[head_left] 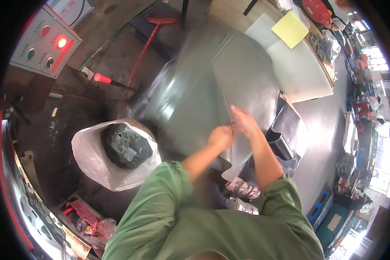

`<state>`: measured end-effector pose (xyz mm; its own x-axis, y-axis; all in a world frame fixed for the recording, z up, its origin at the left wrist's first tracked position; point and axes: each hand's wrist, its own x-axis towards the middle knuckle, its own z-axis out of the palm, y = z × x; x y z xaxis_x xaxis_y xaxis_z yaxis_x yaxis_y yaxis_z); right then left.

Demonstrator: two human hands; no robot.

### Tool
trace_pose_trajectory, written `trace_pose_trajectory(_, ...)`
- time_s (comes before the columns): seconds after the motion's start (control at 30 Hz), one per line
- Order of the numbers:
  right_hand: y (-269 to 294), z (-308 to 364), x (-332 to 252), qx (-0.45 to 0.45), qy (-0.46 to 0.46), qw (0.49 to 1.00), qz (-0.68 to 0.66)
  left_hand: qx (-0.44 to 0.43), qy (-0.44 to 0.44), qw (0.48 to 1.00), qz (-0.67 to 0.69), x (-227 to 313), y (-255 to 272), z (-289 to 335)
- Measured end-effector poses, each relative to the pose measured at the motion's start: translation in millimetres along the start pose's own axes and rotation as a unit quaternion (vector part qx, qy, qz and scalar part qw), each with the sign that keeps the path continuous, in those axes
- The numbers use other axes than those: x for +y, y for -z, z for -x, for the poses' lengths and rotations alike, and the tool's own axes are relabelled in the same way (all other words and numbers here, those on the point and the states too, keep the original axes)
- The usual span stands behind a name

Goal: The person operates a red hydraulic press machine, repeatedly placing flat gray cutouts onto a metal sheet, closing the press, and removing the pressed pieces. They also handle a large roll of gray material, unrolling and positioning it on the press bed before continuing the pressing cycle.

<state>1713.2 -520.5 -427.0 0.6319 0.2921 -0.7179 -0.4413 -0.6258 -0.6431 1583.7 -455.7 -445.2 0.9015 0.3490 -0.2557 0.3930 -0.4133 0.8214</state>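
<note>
A large, glossy dark grey flexible sheet [190, 99] spreads in front of me, and one of its edges runs down between my hands. My left hand [221, 138] is closed on that edge, its fingers folded in. Just above and to the right, my right hand [243, 121] grips the same edge, fingers bent over toward it and thumb close to the left hand. More of the grey material [251, 82] lies under and beyond the right hand. The sheet's lower corner hangs toward my legs.
At left stands an open white sack [95, 151] holding grey scraps [128, 147]. A control box [45, 43] with a lit red button is upper left, near a red-handled squeegee [147, 43]. Curled black sheet [281, 145] lies right. A yellow square [290, 29] rests on a table.
</note>
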Motion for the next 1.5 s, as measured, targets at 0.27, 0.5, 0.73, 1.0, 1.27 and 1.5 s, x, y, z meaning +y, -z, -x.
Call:
trace_pose_trajectory(0.27,-23,-52,-65,0.080,-0.029,0.868,0.490,-0.016,-0.078,0.995,-0.063,11,-25,42)
trace_pose_trajectory(0.5,16,-86,-111,0.152,-0.015,0.840,0.521,-0.002,-0.176,0.984,-0.017,35,-18,59)
trace_pose_trajectory(0.73,131,-139,-99,0.036,0.002,0.767,0.641,-0.142,-0.184,0.972,-0.043,55,-21,80)
trace_pose_trajectory(1.0,251,-65,38,0.124,0.151,0.894,0.403,-0.208,-0.166,0.961,-0.078,70,7,106)
trace_pose_trajectory(1.27,299,124,11,0.184,0.129,0.812,0.538,-0.310,-0.335,0.890,-0.003,91,12,126)
trace_pose_trajectory(1.5,264,285,-31,0.249,0.267,0.877,0.313,-0.343,-0.448,0.823,-0.062,131,26,148)
